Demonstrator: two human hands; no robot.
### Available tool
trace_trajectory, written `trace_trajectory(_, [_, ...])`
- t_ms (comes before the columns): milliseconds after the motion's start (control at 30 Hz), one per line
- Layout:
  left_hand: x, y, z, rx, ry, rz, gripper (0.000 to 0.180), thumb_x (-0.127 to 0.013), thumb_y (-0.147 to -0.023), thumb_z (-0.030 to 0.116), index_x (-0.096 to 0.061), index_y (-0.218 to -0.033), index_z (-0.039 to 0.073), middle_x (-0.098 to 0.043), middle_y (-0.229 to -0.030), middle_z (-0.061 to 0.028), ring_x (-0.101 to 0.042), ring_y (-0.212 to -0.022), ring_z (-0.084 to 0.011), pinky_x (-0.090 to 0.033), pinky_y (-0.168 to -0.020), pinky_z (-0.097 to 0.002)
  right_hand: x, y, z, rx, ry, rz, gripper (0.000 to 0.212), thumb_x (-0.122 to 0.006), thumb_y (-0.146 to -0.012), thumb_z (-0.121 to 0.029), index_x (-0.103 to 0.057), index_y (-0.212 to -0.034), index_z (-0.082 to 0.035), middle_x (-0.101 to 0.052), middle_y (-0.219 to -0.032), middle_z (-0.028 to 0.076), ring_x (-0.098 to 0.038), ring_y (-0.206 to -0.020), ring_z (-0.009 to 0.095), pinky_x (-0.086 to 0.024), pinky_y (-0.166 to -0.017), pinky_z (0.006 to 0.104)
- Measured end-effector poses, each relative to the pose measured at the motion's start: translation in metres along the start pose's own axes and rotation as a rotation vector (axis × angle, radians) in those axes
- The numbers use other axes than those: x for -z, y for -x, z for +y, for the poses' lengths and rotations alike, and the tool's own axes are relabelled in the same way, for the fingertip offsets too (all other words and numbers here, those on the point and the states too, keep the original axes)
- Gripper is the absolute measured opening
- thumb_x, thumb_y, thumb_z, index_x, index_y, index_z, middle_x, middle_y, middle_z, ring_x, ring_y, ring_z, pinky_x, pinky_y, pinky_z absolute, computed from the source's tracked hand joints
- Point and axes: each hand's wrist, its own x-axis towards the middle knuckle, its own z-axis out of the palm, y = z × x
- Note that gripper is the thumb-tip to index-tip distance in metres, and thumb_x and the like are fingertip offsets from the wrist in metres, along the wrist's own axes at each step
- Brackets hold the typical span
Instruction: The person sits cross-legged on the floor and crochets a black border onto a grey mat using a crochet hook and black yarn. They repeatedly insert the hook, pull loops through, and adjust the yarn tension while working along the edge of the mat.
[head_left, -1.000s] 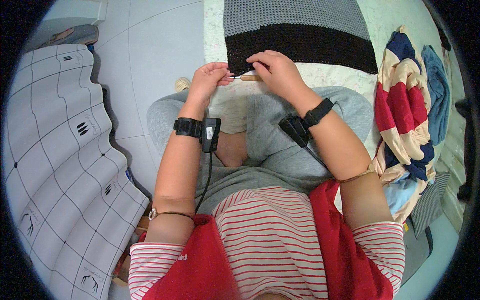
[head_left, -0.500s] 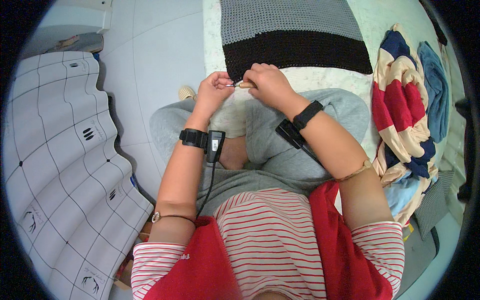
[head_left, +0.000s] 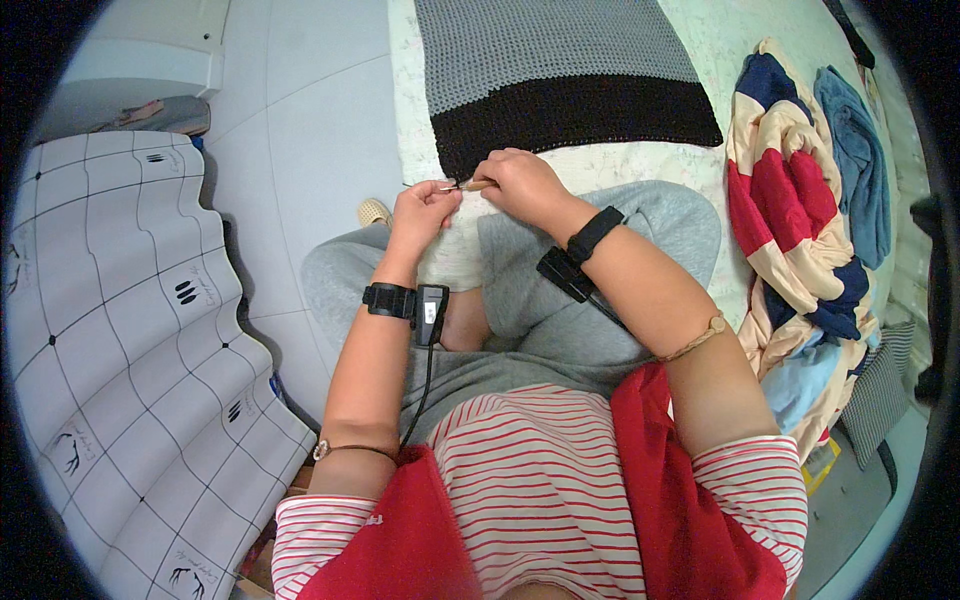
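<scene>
My right hand (head_left: pixel 526 184) is closed round the light brown handle of a crochet hook (head_left: pixel 482 185). The hook's thin metal end points left, into the fingertips of my left hand (head_left: pixel 424 214). Those fingers pinch the near left corner of a crocheted piece (head_left: pixel 580 118), whose near band is black and whose far part is grey. A short dark strand sticks out to the left of my left fingers. Single stitches at the hook's tip are too small to make out. Most of the piece lies spread flat beyond my hands.
The piece lies on a pale bed cover (head_left: pixel 415 120). On the right are a crumpled cream, red and navy cloth (head_left: pixel 790 190) and a blue cloth (head_left: pixel 860 150). A white gridded folding mat (head_left: pixel 130 330) stands left. A cream slipper (head_left: pixel 373 212) is on the floor.
Both hands sit slightly lower and further left in the picture, as does the crocheted piece. My left hand has turned, its fingers now bent more closely at the hook's tip.
</scene>
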Motion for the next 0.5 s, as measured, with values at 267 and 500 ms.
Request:
trace_trajectory(267, [0.034,0.026,0.011,-0.009,-0.118,0.021,0.029,-0.067,-0.082,0.008,-0.062,-0.109,0.001,-0.065,-0.080,-0.0025,-0.059,-0.072,-0.0085,-0.046,-0.068,-0.0219,-0.002,-0.001,0.003,0.020,-0.004,0.009,0.010,-0.065,-0.076,-0.016,-0.067,-0.082,-0.008,-0.063,-0.083,0.009,-0.061,-0.086,0.028,-0.048,-0.079,0.0397])
trace_trajectory(500, [0.093,0.064,-0.004,0.031,0.051,0.034,0.033,-0.064,-0.088,0.015,-0.057,-0.117,0.000,-0.066,-0.097,-0.0089,-0.061,-0.089,-0.0134,-0.048,-0.081,-0.0261,0.000,-0.003,0.002,0.056,0.054,0.009,0.008,-0.065,-0.076,-0.014,-0.066,-0.081,-0.007,-0.062,-0.082,0.008,-0.060,-0.085,0.028,-0.048,-0.079,0.0395])
